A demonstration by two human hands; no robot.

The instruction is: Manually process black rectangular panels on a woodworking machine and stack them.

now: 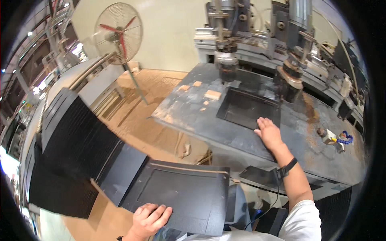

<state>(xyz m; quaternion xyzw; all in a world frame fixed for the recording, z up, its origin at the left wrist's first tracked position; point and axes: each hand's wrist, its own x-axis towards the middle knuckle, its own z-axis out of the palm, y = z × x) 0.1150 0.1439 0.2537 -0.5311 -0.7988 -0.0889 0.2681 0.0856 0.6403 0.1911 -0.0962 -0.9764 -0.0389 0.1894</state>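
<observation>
My left hand [150, 219] grips the near edge of a black panel [181, 188] with a recessed rectangular middle, its fingers curled over the top face. That panel lies tilted close to my body, with a pale raw strip along its far edge. My right hand [268, 132] rests on the near right part of a second black panel [245, 107], fingers stretched out and together. This panel, also recessed, lies on the grey machine table [193, 116]. Two spindle heads stand over it, one at its far left [227, 60] and one at its right [291, 78].
Tall stacks of black panels [76, 136] stand at the left. Small wood offcuts [212, 94] and sawdust lie on the table. A blue segmented hose [345, 137] sits at its right. A large fan [119, 34] stands behind, above a dust-covered floor [161, 86].
</observation>
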